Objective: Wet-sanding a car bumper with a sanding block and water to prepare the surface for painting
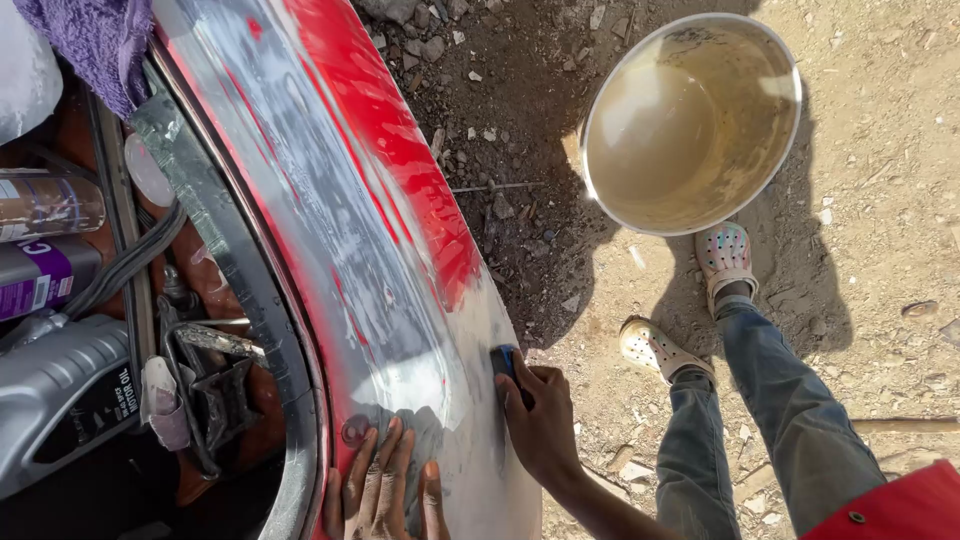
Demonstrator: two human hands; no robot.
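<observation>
The red car fender (400, 260), sanded to bare grey over most of its curved surface, serves as the reference. The left hand (385, 490) lies flat on the lower end of the fender, fingers spread and holding nothing; its wrist is cut off by the bottom edge. The right hand (540, 420) is closed around a small dark sanding block (505, 362), pressed against the outer edge of the fender; most of the block is hidden under the fingers. Inward of the fender, the engine bay holds a grey oil jug (60, 400) and spray cans (45, 240), partly cropped. Outward of the fender, on the dirt ground, stands a pale bucket (690, 125) containing murky water. The person's jeans (760, 420) and perforated clogs (725, 255) appear beside it.
</observation>
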